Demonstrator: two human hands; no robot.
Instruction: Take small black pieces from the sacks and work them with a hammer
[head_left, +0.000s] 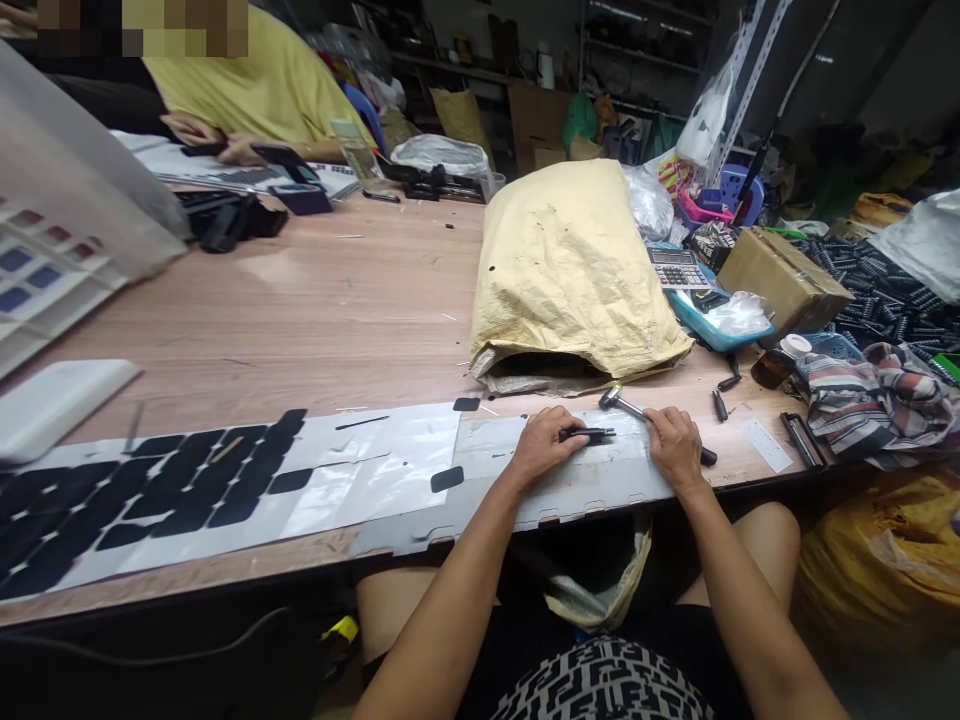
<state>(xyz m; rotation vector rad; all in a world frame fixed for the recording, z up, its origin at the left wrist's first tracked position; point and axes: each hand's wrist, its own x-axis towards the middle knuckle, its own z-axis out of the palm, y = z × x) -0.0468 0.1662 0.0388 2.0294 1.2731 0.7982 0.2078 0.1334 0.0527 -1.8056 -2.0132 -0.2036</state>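
My left hand [547, 446] is closed around a slim black rod-like part [592, 436], which points to the right just above the grey board [495, 470]. I cannot make out exactly what this part is. In my right hand [677, 446] is a small hammer [631, 406], gripped by the handle. Its metal head is up to the left, near the black part and apart from it, and the black handle end sticks out to the right. Left of my hands, rounded black patches [232, 470] lie in rows on a white sheet [352, 485].
A large yellow woven sack [570, 270] lies beyond my hands, its mouth facing me. On the right are a calculator [677, 270], a cardboard box [784, 280], a brown bottle [776, 365] and a striped cloth [877, 400]. A co-worker in yellow [255, 90] sits across the table.
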